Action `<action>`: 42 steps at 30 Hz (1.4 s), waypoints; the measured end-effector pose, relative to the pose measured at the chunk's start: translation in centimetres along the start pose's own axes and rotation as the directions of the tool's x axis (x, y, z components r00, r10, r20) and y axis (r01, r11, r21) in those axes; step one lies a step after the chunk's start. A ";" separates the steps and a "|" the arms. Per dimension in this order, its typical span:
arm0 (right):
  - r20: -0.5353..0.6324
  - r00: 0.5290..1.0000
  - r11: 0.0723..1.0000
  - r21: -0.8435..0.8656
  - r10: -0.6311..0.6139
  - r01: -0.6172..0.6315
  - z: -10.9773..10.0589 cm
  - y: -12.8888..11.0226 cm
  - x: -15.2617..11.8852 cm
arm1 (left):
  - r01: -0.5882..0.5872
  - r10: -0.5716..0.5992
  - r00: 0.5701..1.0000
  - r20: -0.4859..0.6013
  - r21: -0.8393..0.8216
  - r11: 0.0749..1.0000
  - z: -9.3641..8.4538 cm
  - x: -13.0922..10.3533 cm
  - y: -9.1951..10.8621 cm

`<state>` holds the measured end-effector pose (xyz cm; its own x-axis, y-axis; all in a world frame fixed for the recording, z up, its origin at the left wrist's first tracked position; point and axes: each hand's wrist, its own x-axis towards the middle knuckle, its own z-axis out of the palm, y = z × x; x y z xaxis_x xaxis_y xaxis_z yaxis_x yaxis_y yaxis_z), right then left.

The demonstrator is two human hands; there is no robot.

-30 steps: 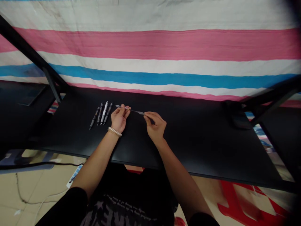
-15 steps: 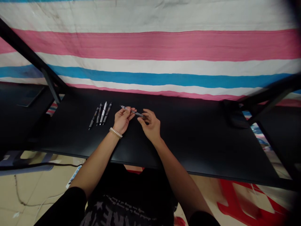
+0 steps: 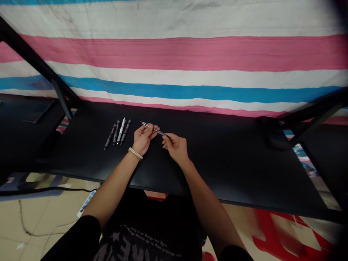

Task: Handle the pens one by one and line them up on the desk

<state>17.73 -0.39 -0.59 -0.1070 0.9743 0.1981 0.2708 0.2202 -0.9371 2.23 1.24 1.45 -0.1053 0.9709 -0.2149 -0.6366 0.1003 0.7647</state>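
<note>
A slim pen (image 3: pixel 160 132) with a clear barrel and dark grip slants between my two hands above the black table. My left hand (image 3: pixel 143 139), with a beaded bracelet at the wrist, pinches its barrel between thumb and fingers. At the pen's right end, my right hand (image 3: pixel 176 146) closes thumb and fingertips on it, hiding the tip. Left of my hands, several pens lie side by side on the tabletop, among them a white pen (image 3: pixel 121 131) and a dark pen (image 3: pixel 110 137) at the outer left.
The black table (image 3: pixel 228 163) spans the view, with a striped sheet (image 3: pixel 190 54) hanging behind it. A dark object (image 3: pixel 274 134) lies at the right end. Black frame bars (image 3: pixel 35 58) rise at both sides. A red stool (image 3: pixel 272 232) stands below right.
My right hand's fingers have drawn in and now pinch the pen's right end more tightly. The left hand keeps its hold, and the view has shifted slightly.
</note>
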 end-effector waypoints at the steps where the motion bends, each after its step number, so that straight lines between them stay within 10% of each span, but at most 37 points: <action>1: 0.007 1.000 1.000 -0.016 -0.003 0.003 -0.1 -0.1 0.0 | -0.001 0.001 1.000 0.004 0.001 1.000 0.0 0.0 0.0; 10: -0.087 0.996 0.996 -0.086 -0.005 -0.002 -0.1 -0.5 0.0 | -0.005 0.004 0.999 0.048 0.013 1.000 0.1 -0.1 0.1; 20: 0.124 0.992 0.997 -0.073 -0.001 0.010 -0.4 -0.5 0.0 | 0.047 -0.046 0.998 0.053 -0.024 0.999 0.1 -0.2 0.9; 27: 0.019 0.998 0.997 -0.043 -0.066 0.067 -0.2 -0.9 0.0 | 0.232 -0.203 0.968 0.144 -0.228 0.946 0.4 -0.7 2.8; 42: -0.011 0.996 0.990 -0.112 -0.090 0.088 -0.1 -0.9 -0.2 | 0.232 -0.208 0.960 0.185 -0.120 0.965 0.0 -0.9 3.2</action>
<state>17.59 -0.78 0.24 -0.1205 0.9510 0.2846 0.3661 0.3090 -0.8778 0.34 0.65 4.07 0.1728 0.9520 -0.2528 -0.7307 0.2960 0.6152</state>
